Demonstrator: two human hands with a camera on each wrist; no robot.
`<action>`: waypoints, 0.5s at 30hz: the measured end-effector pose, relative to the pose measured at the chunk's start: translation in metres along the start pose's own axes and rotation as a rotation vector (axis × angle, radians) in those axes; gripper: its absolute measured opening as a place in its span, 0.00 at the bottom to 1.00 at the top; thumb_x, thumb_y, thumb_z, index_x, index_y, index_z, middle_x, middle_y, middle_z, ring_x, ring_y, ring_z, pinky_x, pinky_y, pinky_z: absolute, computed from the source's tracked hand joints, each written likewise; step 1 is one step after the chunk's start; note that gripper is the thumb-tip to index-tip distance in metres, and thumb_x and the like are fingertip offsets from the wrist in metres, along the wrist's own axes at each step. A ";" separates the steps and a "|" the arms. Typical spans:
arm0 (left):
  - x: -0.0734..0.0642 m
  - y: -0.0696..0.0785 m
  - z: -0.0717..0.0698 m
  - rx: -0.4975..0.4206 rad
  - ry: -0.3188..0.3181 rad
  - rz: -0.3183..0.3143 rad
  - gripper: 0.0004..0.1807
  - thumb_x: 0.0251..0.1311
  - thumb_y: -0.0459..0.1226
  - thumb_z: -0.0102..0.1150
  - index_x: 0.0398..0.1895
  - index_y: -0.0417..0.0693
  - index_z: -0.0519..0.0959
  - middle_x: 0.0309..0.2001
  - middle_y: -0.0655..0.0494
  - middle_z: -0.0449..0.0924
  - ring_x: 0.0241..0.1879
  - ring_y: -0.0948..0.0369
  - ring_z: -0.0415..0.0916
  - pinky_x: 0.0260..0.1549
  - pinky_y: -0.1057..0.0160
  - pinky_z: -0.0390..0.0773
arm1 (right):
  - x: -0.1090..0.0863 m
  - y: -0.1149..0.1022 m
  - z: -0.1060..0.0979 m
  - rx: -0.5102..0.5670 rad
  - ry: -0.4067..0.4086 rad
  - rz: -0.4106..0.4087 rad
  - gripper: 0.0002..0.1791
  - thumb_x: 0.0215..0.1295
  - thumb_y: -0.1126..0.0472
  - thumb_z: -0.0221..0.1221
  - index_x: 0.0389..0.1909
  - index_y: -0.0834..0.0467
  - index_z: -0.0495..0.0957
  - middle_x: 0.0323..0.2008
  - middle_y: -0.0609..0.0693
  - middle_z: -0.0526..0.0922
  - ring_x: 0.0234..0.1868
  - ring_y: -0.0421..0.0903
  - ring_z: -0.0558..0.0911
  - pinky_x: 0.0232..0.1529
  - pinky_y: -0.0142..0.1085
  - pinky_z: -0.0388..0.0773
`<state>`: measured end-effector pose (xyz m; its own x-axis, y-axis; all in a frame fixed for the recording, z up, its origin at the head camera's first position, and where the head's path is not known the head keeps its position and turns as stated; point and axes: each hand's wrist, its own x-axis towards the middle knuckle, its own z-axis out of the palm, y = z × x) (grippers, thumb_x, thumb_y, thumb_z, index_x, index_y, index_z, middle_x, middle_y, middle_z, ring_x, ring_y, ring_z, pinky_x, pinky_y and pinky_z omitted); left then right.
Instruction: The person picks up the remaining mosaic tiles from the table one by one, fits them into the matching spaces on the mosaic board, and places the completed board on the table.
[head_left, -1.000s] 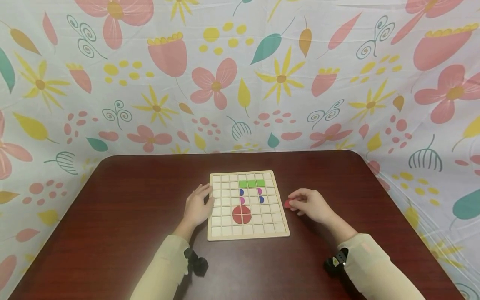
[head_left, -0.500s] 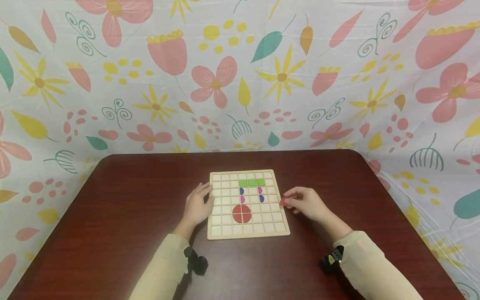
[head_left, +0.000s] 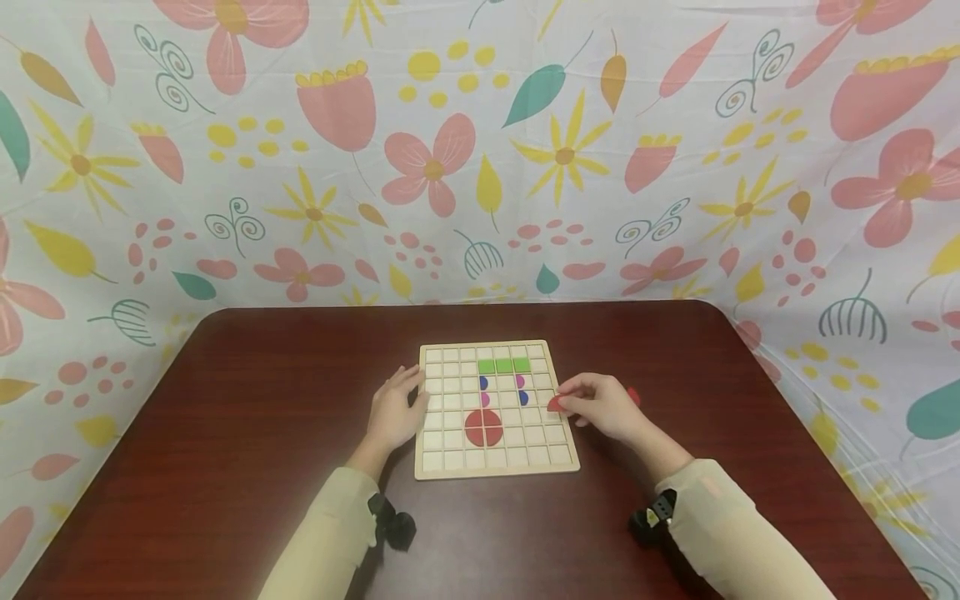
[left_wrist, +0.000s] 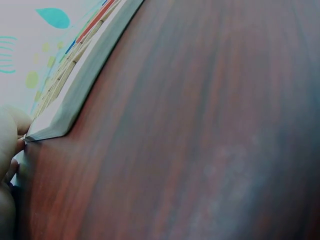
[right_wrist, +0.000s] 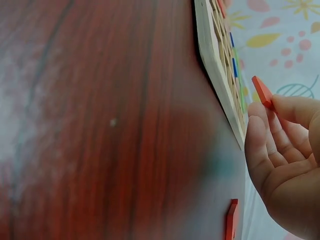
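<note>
A wooden grid board point(head_left: 448, 462) lies on the table. My left hand point(head_left: 395, 411) rests along its left edge, fingers loosely extended; the left wrist view shows its fingertips at the board's corner point(left_wrist: 57, 120). My right hand point(head_left: 606, 406) pinches a small red tile with a curved edge point(head_left: 555, 404) between thumb and finger, over the board's right edge. In the right wrist view the red tile point(right_wrist: 262, 92) is tilted and raised. Red quarter tiles point(head_left: 483, 427) form a circle on the board. Green squares point(head_left: 504, 366) make a row near the top.
Blue half-round tiles point(head_left: 523, 398) and pink half-round tiles point(head_left: 520, 381) sit in cells below the green row. Another red piece point(right_wrist: 232, 220) lies on the dark wooden table point(head_left: 285, 392), partly behind my right hand in the head view. A flowered cloth point(head_left: 480, 167) hangs behind.
My right hand has moved left with the red tile, from beside the board to over its right edge. Another red piece now shows behind that hand. My left hand has stayed put.
</note>
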<state>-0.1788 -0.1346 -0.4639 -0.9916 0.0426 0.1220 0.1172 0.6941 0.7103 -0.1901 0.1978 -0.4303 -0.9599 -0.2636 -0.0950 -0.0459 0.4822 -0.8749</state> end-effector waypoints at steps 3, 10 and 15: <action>0.000 0.000 0.000 0.000 0.004 0.004 0.22 0.65 0.39 0.51 0.62 0.41 0.72 0.67 0.49 0.66 0.72 0.49 0.54 0.70 0.43 0.48 | 0.000 -0.001 0.002 -0.003 0.004 0.002 0.12 0.61 0.63 0.61 0.42 0.66 0.78 0.34 0.59 0.85 0.31 0.49 0.85 0.28 0.36 0.82; -0.001 0.000 0.000 -0.005 0.011 0.014 0.22 0.65 0.38 0.51 0.61 0.40 0.73 0.67 0.48 0.67 0.71 0.49 0.55 0.70 0.43 0.49 | 0.001 -0.005 0.006 0.001 0.006 -0.006 0.12 0.59 0.64 0.62 0.41 0.66 0.79 0.33 0.58 0.85 0.29 0.48 0.83 0.28 0.38 0.83; 0.000 0.000 0.000 -0.011 0.010 0.013 0.22 0.65 0.38 0.51 0.61 0.40 0.73 0.67 0.48 0.67 0.71 0.49 0.55 0.70 0.43 0.49 | 0.004 -0.006 0.011 0.022 -0.008 -0.011 0.11 0.59 0.64 0.62 0.41 0.66 0.79 0.32 0.58 0.84 0.28 0.49 0.82 0.28 0.39 0.83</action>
<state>-0.1784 -0.1344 -0.4637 -0.9894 0.0444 0.1382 0.1307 0.6860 0.7158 -0.1906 0.1849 -0.4304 -0.9571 -0.2756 -0.0892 -0.0501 0.4607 -0.8861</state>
